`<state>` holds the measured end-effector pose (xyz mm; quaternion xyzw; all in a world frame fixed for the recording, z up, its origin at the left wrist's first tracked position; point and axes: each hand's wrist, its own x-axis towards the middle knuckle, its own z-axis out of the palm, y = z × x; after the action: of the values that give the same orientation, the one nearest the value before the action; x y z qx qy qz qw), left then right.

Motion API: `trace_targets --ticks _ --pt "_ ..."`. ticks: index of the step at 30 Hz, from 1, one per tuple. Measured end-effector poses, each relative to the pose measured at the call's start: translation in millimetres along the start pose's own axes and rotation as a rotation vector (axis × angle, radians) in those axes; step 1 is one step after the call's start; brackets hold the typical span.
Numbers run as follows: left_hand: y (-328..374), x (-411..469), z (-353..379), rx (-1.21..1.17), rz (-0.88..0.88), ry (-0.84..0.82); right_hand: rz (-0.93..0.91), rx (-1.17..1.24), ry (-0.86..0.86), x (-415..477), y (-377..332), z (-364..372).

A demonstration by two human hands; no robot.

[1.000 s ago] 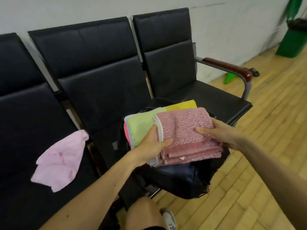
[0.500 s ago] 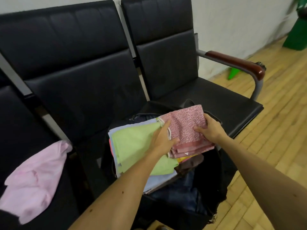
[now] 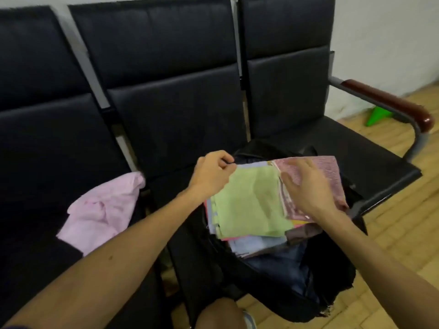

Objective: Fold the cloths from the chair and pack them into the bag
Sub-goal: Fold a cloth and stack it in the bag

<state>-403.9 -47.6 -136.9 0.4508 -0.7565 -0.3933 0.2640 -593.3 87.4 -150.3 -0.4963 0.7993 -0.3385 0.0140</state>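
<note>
An open black bag [image 3: 280, 298] stands against the front of the middle chair seat. A stack of folded cloths lies in its mouth: a light green cloth [image 3: 251, 205] on top at the left, a speckled pink towel [image 3: 330, 167] at the right, and lavender, pink and yellow edges beneath. My left hand [image 3: 211, 173] is pinched shut at the bag's rim, by the stack's far left corner. My right hand [image 3: 308, 189] lies flat on the pink towel with its fingers spread. A loose, unfolded pale pink cloth [image 3: 102, 212] sits on the left chair's seat.
Three joined black chairs [image 3: 166, 96] stand against a white wall. The right chair has a brown armrest [image 3: 389, 103]. A green object [image 3: 377, 115] lies on the wooden floor [image 3: 403, 222] behind it. My knee [image 3: 218, 314] is at the bottom edge.
The stack has sunk lower into the bag. My left hand left the stack and went to the bag's rim. My right hand shifted from the towel's side onto its top.
</note>
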Motion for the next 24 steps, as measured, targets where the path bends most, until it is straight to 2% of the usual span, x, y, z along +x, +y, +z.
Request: trace_targets --ticks 2,6,9,12,15,18,22,24 --pt "-42.8 -20.7 -51.3 0.044 -0.048 0.104 -0.128 0.122 -0.086 -29.0 -55.3 34.0" --pt "-145.7 -76.5 -126.0 0.115 -0.258 0.203 -0.240 0.311 -0.320 -82.1 -143.2 127.1" --pt "-217.0 -111.9 -159.9 0.262 -0.399 0.169 -0.148 0.340 -0.544 -106.1 -192.6 199.4" --pt "-275.9 -134.7 -180.4 0.369 -0.530 0.089 -0.078 0.239 -0.713 -121.1 -231.5 267.0" --pt "-314.5 -142.5 -180.9 0.469 -0.540 -0.049 -0.082 0.124 -0.837 -133.7 -255.5 317.5" --pt "-334.6 -144.9 -175.1 0.538 -0.468 -0.076 -0.173 0.006 -0.912 -145.7 -267.3 354.9" --pt "-356.3 -152.4 -172.4 0.622 -0.384 -0.024 -0.212 -0.095 -0.871 -154.0 -267.2 377.4" --pt "-358.9 -152.3 -170.6 0.662 -0.329 -0.060 -0.212 -0.109 -0.846 -156.6 -264.7 378.3"
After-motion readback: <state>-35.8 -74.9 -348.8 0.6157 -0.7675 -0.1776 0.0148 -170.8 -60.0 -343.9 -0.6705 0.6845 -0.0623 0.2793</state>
